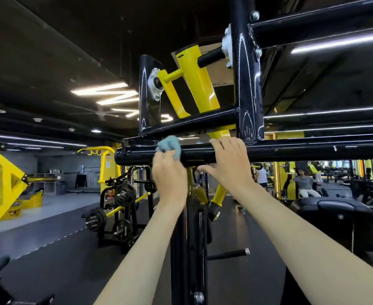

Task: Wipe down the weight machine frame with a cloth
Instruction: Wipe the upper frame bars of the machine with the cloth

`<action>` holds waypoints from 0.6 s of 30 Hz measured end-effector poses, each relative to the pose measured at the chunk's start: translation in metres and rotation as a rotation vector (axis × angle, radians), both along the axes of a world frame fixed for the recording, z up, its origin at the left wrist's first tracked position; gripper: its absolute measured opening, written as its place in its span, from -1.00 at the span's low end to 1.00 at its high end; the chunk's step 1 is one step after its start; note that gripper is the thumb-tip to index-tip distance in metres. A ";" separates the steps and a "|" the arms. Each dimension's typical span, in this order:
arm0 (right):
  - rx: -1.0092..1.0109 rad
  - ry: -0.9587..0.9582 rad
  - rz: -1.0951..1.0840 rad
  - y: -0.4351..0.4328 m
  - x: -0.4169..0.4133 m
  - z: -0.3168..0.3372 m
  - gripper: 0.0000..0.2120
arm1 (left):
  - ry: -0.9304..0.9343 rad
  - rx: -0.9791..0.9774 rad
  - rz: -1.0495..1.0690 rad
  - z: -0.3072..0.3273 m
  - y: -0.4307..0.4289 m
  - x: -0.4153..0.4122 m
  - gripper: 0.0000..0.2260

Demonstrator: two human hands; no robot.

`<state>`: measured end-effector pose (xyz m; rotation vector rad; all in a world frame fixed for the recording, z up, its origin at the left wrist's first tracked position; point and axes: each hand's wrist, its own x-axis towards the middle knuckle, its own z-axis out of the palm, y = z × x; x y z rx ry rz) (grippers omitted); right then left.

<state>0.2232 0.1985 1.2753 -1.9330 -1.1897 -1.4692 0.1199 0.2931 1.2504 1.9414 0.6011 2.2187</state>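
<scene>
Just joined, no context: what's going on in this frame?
A person is wiping a gym weight machine's frame. The left hand holds a bunched blue cloth against the black crossbar. The right hand grips the same bar beside it, fingers hooked over the top. The yellow arm above is untouched.

place: gym | evidence: plate-loaded machines [117, 208]; weight plates [125, 194]; padded bench [335, 211]; rubber floor [60, 249]

The crumpled light-blue cloth [169, 145] sits bunched in the left hand [169, 178], pressed against the glossy black horizontal tube of the weight machine frame [134, 154]. The right hand [228, 165] curls over the same tube just beside it. Scuffed uprights rise above both.
</scene>
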 end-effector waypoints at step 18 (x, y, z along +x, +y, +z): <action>-0.107 -0.013 -0.069 0.025 -0.053 0.017 -0.60 | 0.154 0.093 0.061 0.004 0.052 -0.047 -0.87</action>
